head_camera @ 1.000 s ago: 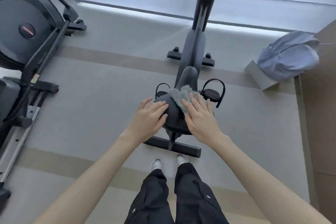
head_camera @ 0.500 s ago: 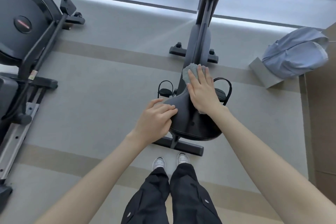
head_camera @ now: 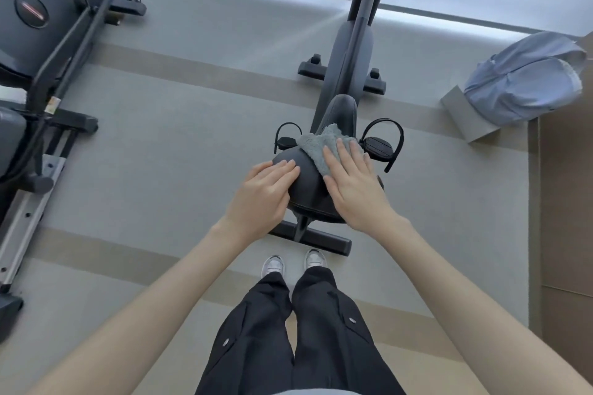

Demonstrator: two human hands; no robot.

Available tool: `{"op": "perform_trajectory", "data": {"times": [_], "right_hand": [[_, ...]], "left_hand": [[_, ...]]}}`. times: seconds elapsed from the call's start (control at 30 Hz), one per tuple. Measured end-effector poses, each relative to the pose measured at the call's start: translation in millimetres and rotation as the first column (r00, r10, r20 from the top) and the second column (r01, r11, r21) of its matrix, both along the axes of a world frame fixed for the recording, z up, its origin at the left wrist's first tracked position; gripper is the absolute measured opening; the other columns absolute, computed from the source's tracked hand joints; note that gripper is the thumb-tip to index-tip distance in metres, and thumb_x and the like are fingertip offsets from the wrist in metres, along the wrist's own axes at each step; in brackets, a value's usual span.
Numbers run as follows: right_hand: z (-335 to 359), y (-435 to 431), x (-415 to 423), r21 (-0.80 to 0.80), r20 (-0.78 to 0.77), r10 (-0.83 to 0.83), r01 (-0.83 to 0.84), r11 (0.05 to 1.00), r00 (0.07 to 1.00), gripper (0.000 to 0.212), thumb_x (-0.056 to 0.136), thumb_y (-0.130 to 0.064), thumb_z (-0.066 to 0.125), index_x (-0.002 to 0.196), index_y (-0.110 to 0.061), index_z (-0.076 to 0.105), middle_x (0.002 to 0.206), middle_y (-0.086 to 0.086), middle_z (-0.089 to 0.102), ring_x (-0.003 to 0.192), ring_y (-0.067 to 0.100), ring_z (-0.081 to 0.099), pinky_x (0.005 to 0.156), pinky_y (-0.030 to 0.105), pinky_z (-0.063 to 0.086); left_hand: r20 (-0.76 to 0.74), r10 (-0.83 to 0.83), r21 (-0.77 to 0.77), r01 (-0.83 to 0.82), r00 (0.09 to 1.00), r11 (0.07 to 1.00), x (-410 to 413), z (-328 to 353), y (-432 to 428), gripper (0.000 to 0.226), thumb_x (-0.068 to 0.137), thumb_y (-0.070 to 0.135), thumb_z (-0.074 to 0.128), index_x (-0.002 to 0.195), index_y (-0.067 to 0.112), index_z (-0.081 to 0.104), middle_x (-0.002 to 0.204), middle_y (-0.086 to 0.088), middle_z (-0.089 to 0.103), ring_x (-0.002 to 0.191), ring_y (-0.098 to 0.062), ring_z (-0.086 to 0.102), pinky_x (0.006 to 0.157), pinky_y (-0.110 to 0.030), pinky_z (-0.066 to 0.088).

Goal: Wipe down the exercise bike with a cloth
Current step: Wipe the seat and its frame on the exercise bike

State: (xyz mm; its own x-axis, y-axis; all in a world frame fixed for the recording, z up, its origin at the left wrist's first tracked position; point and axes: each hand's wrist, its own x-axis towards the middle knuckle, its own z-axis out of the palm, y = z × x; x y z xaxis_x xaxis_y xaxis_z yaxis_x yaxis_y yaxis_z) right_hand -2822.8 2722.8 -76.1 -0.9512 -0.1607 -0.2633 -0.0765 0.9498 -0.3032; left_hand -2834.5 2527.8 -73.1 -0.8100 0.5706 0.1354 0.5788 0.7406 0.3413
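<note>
Drawn back along smooth saddle [head_camera: 308,194], right hand [head_camera: 356,189] is pressing fluffy cloth [head_camera: 316,144] flat-fingered; left hand [head_camera: 263,196] is resting straight-fingered on its side, strapped pedals [head_camera: 378,146] flanking

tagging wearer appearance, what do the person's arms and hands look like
The left arm and right arm are bare, no sleeves showing. The left hand and right hand wear no gloves; no watch, ring or bracelet is visible.

Gym: exercise bike [head_camera: 348,51], elliptical machine [head_camera: 41,26]
</note>
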Motion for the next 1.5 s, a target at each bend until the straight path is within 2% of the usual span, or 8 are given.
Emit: {"op": "perform_trajectory", "data": {"times": [0.17,0.4,0.6,0.73,0.83,1.03,1.2,1.5], "right_hand": [[2,0,22,0.032,-0.005,-0.004,0.004,0.999,1.0,0.051,0.102,-0.032,0.024,0.15,-0.018,0.012,0.159,0.007,0.001,0.145,0.025,-0.007,0.117,0.042,-0.004],[-14,6,-68,0.035,-0.012,-0.041,0.041,0.999,0.999,0.052,0.102,-0.031,0.02,0.15,-0.013,0.007,0.157,0.015,-0.007,0.143,0.035,-0.011,0.117,0.048,0.002],[-19,12,-135,-0.15,-0.032,-0.103,0.097,0.984,0.994,0.037,0.097,-0.027,0.036,0.127,-0.009,0.05,0.138,0.016,0.04,0.132,0.032,0.026,0.111,0.033,0.014],[-15,16,-141,-0.278,0.06,-0.158,0.169,0.946,0.986,0.034,0.095,-0.027,0.04,0.12,-0.011,0.055,0.131,0.012,0.047,0.126,0.031,0.032,0.105,0.031,0.02],[-15,15,-114,-0.238,-0.11,-0.087,0.058,0.97,0.99,0.041,0.097,-0.018,0.04,0.135,-0.001,0.042,0.143,0.025,0.034,0.136,0.039,0.021,0.115,0.038,0.006],[-6,18,-37,-0.09,-0.12,0.118,-0.129,0.988,0.986,0.052,0.099,-0.017,0.035,0.145,0.004,0.019,0.151,0.032,0.005,0.141,0.046,0.0,0.116,0.046,-0.004],[-6,18,7,-0.049,0.002,0.025,-0.025,0.998,1.0,0.053,0.1,-0.028,0.027,0.15,-0.018,0.01,0.158,0.009,-0.004,0.145,0.027,-0.006,0.117,0.045,0.002],[-22,10,-76,-0.065,-0.073,-0.052,0.047,0.997,0.996,0.054,0.101,-0.035,0.031,0.149,-0.016,0.018,0.157,0.017,0.0,0.143,0.038,-0.007,0.117,0.046,0.001]], "left_hand": [[0.013,0.025,0.011,-0.026,1.0,1.0,4,0,2,0.031,0.083,0.002,0.053,0.111,-0.003,0.066,0.117,-0.016,0.066,0.108,-0.029,0.064,0.097,-0.039,0.04],[0.017,0.068,0.055,-0.069,0.998,0.996,3,-4,5,0.03,0.089,0.01,0.049,0.11,-0.001,0.067,0.117,-0.013,0.066,0.11,-0.027,0.063,0.096,-0.04,0.043],[0.017,0.126,0.068,-0.127,0.992,0.99,2,-6,8,0.03,0.09,0.012,0.047,0.108,0.001,0.068,0.115,-0.01,0.068,0.108,-0.024,0.064,0.098,-0.04,0.041],[0.014,0.155,0.072,-0.155,0.988,0.985,3,-4,11,0.031,0.09,0.012,0.046,0.106,0.001,0.069,0.114,-0.009,0.068,0.107,-0.023,0.065,0.098,-0.04,0.039],[0.005,0.164,0.052,-0.164,0.986,0.985,5,-2,13,0.031,0.091,0.012,0.045,0.106,0.001,0.069,0.114,-0.01,0.068,0.107,-0.023,0.065,0.099,-0.04,0.038],[0.003,0.178,-0.027,-0.178,0.984,0.984,9,1,19,0.034,0.091,0.016,0.043,0.109,0.0,0.067,0.114,-0.012,0.068,0.108,-0.025,0.064,0.102,-0.04,0.035],[-0.049,0.198,-0.014,-0.199,0.979,0.98,9,-2,22,0.033,0.092,0.016,0.043,0.11,0.001,0.066,0.11,-0.011,0.069,0.104,-0.025,0.065,0.1,-0.039,0.036],[-0.049,0.252,0.065,-0.249,0.966,0.966,0,-5,24,0.027,0.09,0.011,0.046,0.099,0.004,0.07,0.098,-0.007,0.071,0.087,-0.027,0.066,0.097,-0.04,0.04]]}}
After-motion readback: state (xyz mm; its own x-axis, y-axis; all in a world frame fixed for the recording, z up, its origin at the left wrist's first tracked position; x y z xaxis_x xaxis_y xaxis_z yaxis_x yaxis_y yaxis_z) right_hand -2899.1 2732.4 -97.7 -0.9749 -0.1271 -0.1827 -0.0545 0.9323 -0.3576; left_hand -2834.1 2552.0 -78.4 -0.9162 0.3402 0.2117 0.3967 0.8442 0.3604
